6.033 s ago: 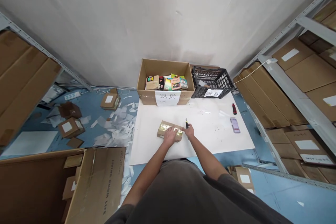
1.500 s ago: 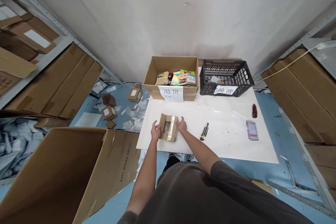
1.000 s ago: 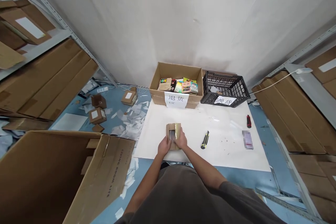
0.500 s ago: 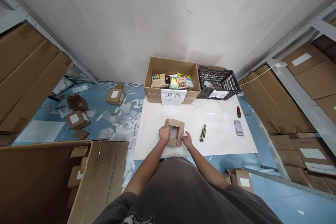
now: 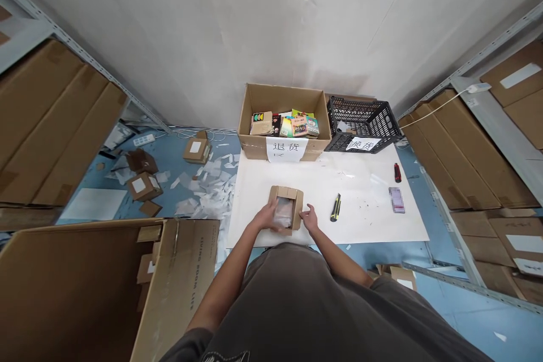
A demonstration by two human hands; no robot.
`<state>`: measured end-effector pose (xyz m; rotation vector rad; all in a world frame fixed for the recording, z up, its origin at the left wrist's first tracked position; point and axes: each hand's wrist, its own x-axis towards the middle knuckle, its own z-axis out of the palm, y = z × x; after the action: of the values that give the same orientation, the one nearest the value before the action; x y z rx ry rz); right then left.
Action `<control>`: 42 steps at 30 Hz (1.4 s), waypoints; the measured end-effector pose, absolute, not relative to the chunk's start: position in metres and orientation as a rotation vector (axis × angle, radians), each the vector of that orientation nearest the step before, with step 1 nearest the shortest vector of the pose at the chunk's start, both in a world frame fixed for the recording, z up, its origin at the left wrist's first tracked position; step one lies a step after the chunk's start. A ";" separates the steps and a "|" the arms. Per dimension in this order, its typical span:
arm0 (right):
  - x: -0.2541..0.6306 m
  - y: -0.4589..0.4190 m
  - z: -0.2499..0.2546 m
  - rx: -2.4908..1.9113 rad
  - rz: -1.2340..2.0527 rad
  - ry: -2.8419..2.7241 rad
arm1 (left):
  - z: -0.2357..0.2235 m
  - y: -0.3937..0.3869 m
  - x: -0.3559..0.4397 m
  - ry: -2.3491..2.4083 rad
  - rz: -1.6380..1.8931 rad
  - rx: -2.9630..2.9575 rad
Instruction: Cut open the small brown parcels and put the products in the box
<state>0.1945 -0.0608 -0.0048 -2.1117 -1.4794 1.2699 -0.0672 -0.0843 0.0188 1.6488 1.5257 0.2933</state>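
A small brown cardboard box [image 5: 296, 197] sits opened on the white sheet [image 5: 360, 192], its flaps folded out. Inside lies something wrapped in clear plastic [image 5: 283, 214]. My left hand [image 5: 268, 217] reaches into the box from its near left corner, fingers on the plastic wrap. My right hand [image 5: 310, 219] rests at the box's right side, fingers bent against the cardboard wall. A black and yellow utility knife [image 5: 335, 207] lies on the sheet just right of my right hand.
Behind stand a labelled carton of colourful small boxes [image 5: 283, 124] and a black plastic crate [image 5: 363, 122]. A red knife [image 5: 397, 172] and a small item [image 5: 396, 200] lie at right. A large open carton [image 5: 85, 288] stands near left. Parcels and paper scraps litter the blue floor [image 5: 178, 178].
The knife that my right hand held over the taped box now lies on the sheet. The box was turned about and opened; my left hand has moved into it onto the wrapped content.
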 end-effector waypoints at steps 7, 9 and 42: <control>0.184 -0.053 0.019 -1.665 0.591 -2.370 | 0.003 -0.137 -0.043 1.691 0.438 1.716; 0.173 -0.049 0.023 -1.549 0.536 -2.536 | 0.003 -0.147 -0.035 1.751 0.471 1.679; 0.033 0.060 0.050 -1.819 0.567 -2.674 | 0.023 -0.144 -0.098 1.892 0.520 1.494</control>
<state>0.0335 0.0602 0.0504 -1.8190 -2.6745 0.5674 -0.0981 -0.1438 0.0227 1.4944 1.8916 0.5199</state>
